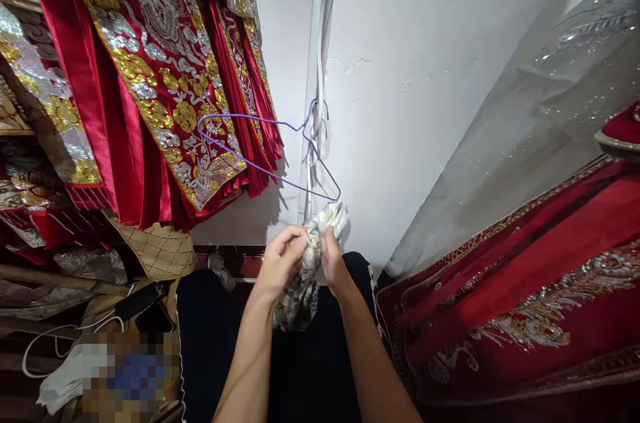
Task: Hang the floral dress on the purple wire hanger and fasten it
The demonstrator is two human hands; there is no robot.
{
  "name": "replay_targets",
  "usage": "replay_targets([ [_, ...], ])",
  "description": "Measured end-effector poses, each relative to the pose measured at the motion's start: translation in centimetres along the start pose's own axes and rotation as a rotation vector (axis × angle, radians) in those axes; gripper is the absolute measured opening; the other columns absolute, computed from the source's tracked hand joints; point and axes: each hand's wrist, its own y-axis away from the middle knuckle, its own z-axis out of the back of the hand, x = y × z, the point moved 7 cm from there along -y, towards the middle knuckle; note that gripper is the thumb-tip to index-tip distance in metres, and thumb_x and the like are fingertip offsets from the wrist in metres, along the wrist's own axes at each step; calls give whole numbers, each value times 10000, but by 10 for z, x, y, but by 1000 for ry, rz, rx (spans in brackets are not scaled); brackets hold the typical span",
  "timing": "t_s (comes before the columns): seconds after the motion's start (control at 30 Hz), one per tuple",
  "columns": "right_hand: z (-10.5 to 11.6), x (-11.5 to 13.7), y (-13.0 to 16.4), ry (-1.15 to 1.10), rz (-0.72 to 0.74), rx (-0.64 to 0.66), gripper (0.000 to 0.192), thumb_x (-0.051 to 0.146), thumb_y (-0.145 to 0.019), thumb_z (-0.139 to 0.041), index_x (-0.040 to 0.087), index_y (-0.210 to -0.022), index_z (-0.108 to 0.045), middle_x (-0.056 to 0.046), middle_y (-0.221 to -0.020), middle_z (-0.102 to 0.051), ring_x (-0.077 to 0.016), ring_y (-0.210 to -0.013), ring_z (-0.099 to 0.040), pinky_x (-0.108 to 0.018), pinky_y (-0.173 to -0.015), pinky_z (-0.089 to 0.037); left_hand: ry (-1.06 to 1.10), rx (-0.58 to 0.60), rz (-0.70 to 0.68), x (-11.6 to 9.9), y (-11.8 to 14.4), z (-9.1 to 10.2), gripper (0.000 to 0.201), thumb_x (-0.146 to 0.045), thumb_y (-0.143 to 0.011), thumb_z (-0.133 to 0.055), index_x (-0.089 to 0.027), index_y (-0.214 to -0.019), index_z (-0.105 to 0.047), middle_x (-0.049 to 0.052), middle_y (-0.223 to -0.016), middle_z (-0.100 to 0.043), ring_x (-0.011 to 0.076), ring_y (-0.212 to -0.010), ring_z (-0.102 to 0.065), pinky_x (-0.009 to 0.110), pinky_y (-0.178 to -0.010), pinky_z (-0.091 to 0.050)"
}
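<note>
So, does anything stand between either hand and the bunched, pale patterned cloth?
Nothing visible does: the left hand and the right hand both touch the cloth directly. The thin purple hanger shows above it in view, not between.

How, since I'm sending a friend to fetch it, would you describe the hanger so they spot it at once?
Start at the white wall right of the red-and-gold garment. A white strap runs down it; the hanger hangs there, above the cloth in the left hand. Unlike the glittering garment it overlaps, it is a thin purple outline.
</note>
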Motion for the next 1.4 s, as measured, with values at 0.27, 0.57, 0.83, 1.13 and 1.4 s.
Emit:
replay_targets([
  [0.27, -7, 14, 28, -42, -131, 205, 410, 400, -696, -830, 225, -1048, -711, -34, -854, -709, -224, -779, -658, -333, -712, -532, -204, -62, -141, 9, -6, 15, 317, -489, -977, -487, -244, -1170, -536, 94, -1167, -625, 251, -1232, -552, 419, -1074, -394],
  [0.57, 84, 110, -49, 377, 499, -371, 291, 340, -819, -681, 198, -1071, -717, -69, -1066, -727, -225, -964, -657, -335, -889, -495, -628, 550, 156, 21, 10, 8, 427, -586, -917, -506, -183, -804, -592, 15, -842, -644, 204, -796, -566, 280, -735, -434],
  [0.83, 96, 52, -130, 765, 304, -127, 348, 445, -854, -643, 203, -1087, -731, -87, -1057, -757, -275, -999, -665, -381, -907, -473, -1203, 423, 102, -5, -17, 71, 205, -338, -940, -437, -241, -831, -581, 31, -740, -635, 221, -686, -598, 286, -653, -375],
  [1.13, 108, 65, -90, 686, 273, 73, 390, 531, -890, -559, 174, -930, -712, -59, -906, -739, -244, -847, -647, -328, -765, -479, -1192, 407, -99, -16, -73, 112, 217, -319, -897, -469, -213, -792, -626, 146, -1238, -646, 304, -1245, -548, 451, -1098, -393],
  [1.4, 89, 93, -80, 714, 295, 113, 379, 520, -894, -558, 175, -891, -715, -62, -876, -734, -255, -840, -651, -345, -760, -485, -1150, 143, -477, -101, -97, 82, 159, -272, -939, -451, -200, -847, -559, 161, -1474, -475, 310, -1421, -372, 532, -1168, -307],
])
